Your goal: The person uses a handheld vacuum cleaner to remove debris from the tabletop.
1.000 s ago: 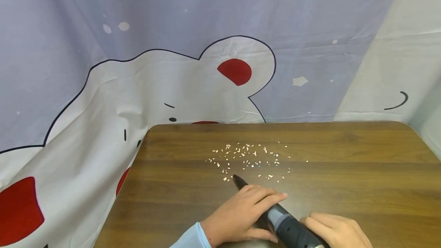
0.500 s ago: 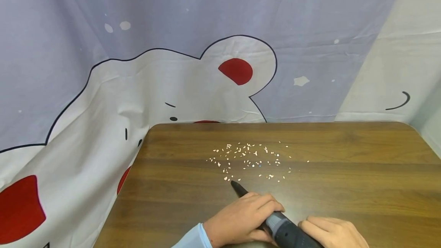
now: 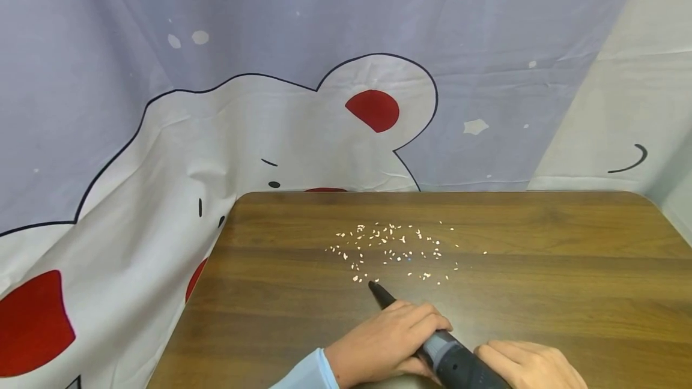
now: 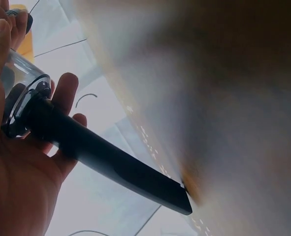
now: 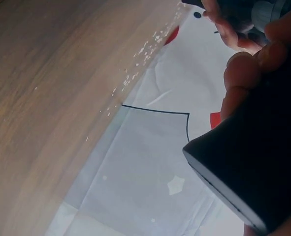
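A black handheld vacuum with a long, narrow crevice nozzle slants over the near part of the table in the head view. My left hand grips its front part, with the fingers over the top and the thumb below. In the left wrist view, that hand's fingers wrap behind the base of the nozzle, near the clear dust cup. My right hand holds the rear of the vacuum. Small white scraps lie scattered just beyond the nozzle tip, which points toward their near left edge.
The brown wooden table has rounded far corners. Behind it hangs a lilac and white curtain with a cartoon bear print, also draping down along the left side. A few stray scraps lie farther right.
The nozzle tip has drawn back slightly toward me from the near scraps, uncovering one. My left fingers, straighter a second ago, now curl more closely over the vacuum. The head view has shifted slightly.
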A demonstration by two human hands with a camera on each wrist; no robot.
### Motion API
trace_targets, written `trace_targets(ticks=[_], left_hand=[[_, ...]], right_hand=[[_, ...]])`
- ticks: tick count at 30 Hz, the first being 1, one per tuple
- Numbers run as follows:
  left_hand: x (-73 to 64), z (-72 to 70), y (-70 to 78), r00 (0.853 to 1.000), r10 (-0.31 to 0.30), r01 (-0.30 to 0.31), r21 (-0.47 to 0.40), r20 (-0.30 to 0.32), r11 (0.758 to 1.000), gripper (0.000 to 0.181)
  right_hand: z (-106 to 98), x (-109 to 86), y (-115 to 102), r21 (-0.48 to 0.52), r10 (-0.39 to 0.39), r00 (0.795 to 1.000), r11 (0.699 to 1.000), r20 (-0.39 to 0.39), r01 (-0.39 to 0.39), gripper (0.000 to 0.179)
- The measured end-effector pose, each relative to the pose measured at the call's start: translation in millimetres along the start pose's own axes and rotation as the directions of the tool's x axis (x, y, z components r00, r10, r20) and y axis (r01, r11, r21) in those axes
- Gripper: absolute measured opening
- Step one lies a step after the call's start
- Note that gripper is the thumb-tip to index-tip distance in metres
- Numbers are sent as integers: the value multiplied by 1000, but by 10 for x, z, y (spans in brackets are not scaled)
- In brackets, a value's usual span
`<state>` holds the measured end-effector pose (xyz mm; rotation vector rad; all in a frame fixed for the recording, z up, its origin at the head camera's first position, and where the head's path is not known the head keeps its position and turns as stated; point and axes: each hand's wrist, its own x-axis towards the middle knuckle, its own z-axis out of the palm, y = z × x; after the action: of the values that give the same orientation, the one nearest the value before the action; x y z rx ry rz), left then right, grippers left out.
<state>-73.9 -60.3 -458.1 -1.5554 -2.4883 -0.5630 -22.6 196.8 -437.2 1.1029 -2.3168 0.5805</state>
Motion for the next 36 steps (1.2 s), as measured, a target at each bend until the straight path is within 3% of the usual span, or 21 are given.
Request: trace_targets(ticks=[15,24,36], left_hand=[[-7,-36,-81,1000,-26,26,22,0,999,63],[-75,-74,-104,999,-36,37,33,-23,999,61],[-96,-94,-179,998,-49,50,22,-27,999,58]], right_hand=[[3,122,34,51,42,997,998,63,-46,43],[42,196,80,44,4,996,999,95,-8,45],[98,245,134,79,4,990,997,144,-15,45]])
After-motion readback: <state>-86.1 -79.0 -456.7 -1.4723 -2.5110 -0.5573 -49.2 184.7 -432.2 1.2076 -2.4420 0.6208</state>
